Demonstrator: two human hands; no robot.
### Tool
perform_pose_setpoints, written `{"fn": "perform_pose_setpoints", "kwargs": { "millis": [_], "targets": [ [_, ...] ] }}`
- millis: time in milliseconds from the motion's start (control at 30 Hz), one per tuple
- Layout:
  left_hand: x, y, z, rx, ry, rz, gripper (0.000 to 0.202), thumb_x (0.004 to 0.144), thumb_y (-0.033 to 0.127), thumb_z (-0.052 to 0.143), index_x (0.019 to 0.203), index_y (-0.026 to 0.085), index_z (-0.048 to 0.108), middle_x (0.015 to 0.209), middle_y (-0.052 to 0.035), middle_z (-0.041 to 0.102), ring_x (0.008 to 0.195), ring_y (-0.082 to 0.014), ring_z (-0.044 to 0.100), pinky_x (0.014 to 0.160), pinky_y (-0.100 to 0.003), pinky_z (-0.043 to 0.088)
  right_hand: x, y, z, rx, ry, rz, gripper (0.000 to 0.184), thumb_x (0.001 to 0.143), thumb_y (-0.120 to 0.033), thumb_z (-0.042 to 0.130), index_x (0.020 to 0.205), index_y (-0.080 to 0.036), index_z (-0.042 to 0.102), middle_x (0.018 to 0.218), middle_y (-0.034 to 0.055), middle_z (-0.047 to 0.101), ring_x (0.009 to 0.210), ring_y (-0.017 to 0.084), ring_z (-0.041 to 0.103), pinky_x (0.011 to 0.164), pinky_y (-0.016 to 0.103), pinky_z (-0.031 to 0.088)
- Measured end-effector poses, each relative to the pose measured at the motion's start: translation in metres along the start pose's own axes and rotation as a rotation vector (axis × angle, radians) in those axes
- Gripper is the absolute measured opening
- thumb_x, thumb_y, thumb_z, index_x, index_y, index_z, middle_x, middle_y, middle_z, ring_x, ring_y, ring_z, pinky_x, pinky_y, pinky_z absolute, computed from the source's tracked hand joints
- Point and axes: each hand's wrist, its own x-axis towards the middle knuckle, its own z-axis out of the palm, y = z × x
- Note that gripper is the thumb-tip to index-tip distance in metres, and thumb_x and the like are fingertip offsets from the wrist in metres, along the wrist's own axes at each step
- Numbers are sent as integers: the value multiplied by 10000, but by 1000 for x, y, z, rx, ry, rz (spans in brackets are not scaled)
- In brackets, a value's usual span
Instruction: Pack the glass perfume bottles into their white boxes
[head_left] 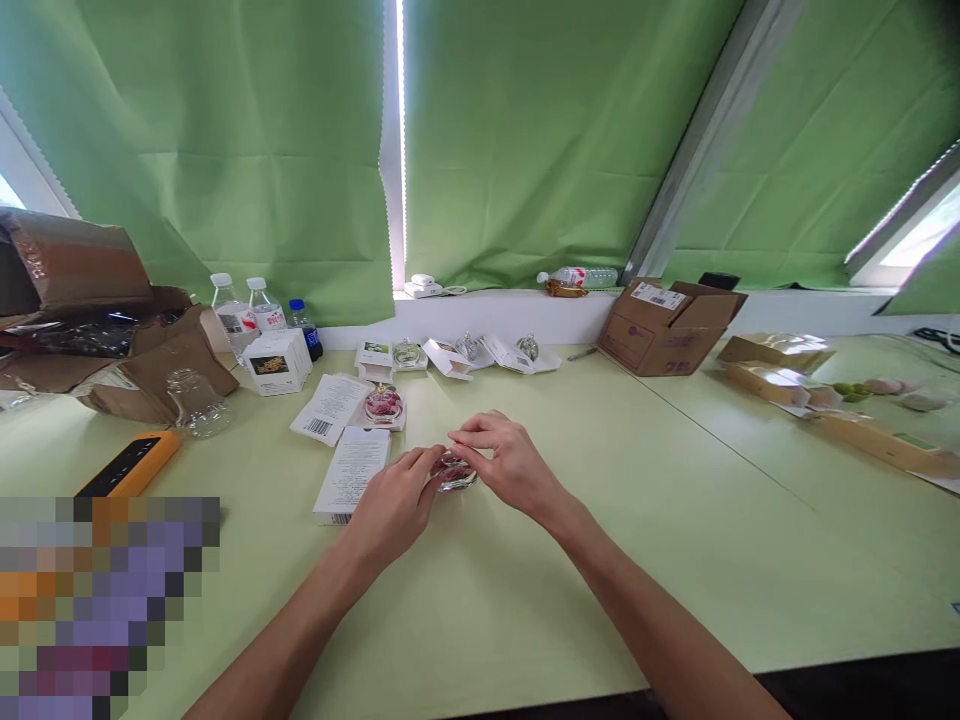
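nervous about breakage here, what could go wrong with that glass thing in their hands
The glass ornament is held only at the fingertips of the left hand and right hand, so it could slip and may chip on the table. The left hand is also right beside a printed card; bumping it might knock the second ornament just behind it.
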Motion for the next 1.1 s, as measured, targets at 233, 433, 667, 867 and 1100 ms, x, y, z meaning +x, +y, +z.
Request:
{"fn": "perform_pose_setpoints", "kwargs": {
  "millis": [233, 433, 667, 867, 1100],
  "targets": [
    [0, -2, 0, 4, -6, 5, 294, 958, 285, 372, 1238, 265, 460, 1165, -39, 619, 1005, -209, 614, 763, -316, 484, 0, 11, -4, 149, -89, -29, 213, 878, -230, 604, 1052, -272, 718, 934, 19, 744, 932, 197, 600, 813, 350, 518],
    [0, -2, 1, -3, -6, 1, 292, 964, 294, 362, 1240, 271, 455, 1175, -31, 614, 1004, -204, 610, 764, -318, 480, 1, 10, -4, 137, -60, 31, 161, 857, -264, 631, 974, -266, 743, 871, 18, 750, 876, 179, 613, 748, 310, 533],
    [-1, 0, 1, -4, 7, 4, 277, 968, 299, 355, 1223, 267, 458, 1153, -28, 620, 983, -201, 615, 747, -312, 473, 1, 2, -2, 100, -50, 109, 137, 863, -275, 618, 848, -272, 755, 813, 5, 738, 871, 188, 610, 768, 322, 507],
    [0, 1, -2, -30, -34, -5, 288, 971, 303, 348, 1237, 290, 455, 1198, -14, 599, 1032, -205, 600, 766, -311, 472, 4, 2, -10, 334, -177, 172, 192, 865, -318, 603, 988, -265, 740, 1003, 23, 723, 1002, 195, 607, 848, 320, 504],
    [0, 0, 0, -25, -37, -21, 299, 969, 306, 350, 1251, 295, 446, 1192, -13, 597, 1028, -208, 594, 778, -323, 476, 3, 2, -11, 375, -199, 215, 230, 855, -315, 601, 1030, -243, 730, 1048, 44, 708, 1025, 207, 615, 857, 327, 510]
  ]
}}
